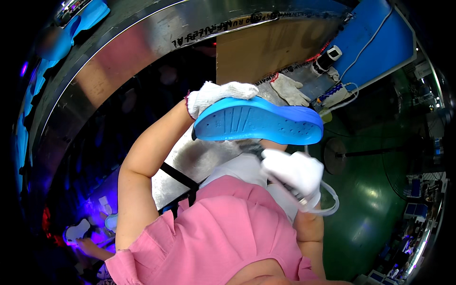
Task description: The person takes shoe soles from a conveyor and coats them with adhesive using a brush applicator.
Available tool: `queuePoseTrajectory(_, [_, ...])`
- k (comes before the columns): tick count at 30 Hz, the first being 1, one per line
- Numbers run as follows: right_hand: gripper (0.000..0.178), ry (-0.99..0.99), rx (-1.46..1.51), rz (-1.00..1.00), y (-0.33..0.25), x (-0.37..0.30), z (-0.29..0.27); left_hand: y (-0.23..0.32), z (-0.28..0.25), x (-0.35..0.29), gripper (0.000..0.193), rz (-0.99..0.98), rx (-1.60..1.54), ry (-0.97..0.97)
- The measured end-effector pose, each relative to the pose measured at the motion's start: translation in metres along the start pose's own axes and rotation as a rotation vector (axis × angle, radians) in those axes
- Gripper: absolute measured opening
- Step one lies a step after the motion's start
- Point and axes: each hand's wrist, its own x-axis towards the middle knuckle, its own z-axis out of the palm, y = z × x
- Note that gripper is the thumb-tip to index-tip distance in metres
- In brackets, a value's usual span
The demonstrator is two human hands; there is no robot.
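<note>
My left hand (222, 96), in a white knit glove with a dark red cuff edge, is closed on the far edge of a bright blue shoe sole (259, 121). The sole lies lengthwise across the view, its heel pad grooves and small dimples facing up. Lower and to the right, my right hand (295, 168) wears a white glove and is smeared by motion. Its fingers are wrapped round a greyish hand tool (289, 190), whose exact kind is blurred. A clear hose (332, 199) loops beside it. The two hands are apart, and the tool does not touch the sole.
A metal worktop (173, 183) lies under my left arm. Beyond the sole are a loose work glove (289, 90), a black-and-white cylinder (327, 59), cardboard (270, 50) and a blue panel (365, 38). At lower left, a co-worker's hand (88, 247) is near a pale sole (77, 231).
</note>
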Motion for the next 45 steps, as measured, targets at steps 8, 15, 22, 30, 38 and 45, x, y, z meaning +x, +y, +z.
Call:
queuePoseTrajectory(8, [0.025, 0.188, 0.003, -0.037, 0.016, 0.001, -0.004, 0.027, 0.011, -0.027, 0.038, -0.017, -0.288, -0.011])
queuePoseTrajectory(15, [0.027, 0.210, 0.115, 0.071, 0.018, -0.005, -0.005, 0.033, 0.003, -0.042, 0.075, -0.137, -0.484, -0.187])
queuePoseTrajectory(22, [0.028, 0.156, 0.424, 0.021, 0.003, -0.012, -0.001, 0.056, 0.015, -0.064, 0.094, 0.355, -0.832, -0.468])
queuePoseTrajectory(30, [0.028, 0.302, 0.515, 0.125, 0.006, -0.014, 0.020, 0.123, -0.021, -0.083, 0.073, 0.721, -0.806, -0.277])
queuePoseTrajectory(38, [0.018, 0.434, 0.823, 0.478, 0.016, -0.034, 0.037, 0.174, -0.023, -0.214, 0.028, 0.004, 1.676, 1.489])
queuePoseTrajectory(45, [0.017, 0.537, 0.853, 0.714, 0.018, -0.049, 0.039, 0.131, 0.009, -0.177, 0.022, 0.848, 1.496, 1.374])
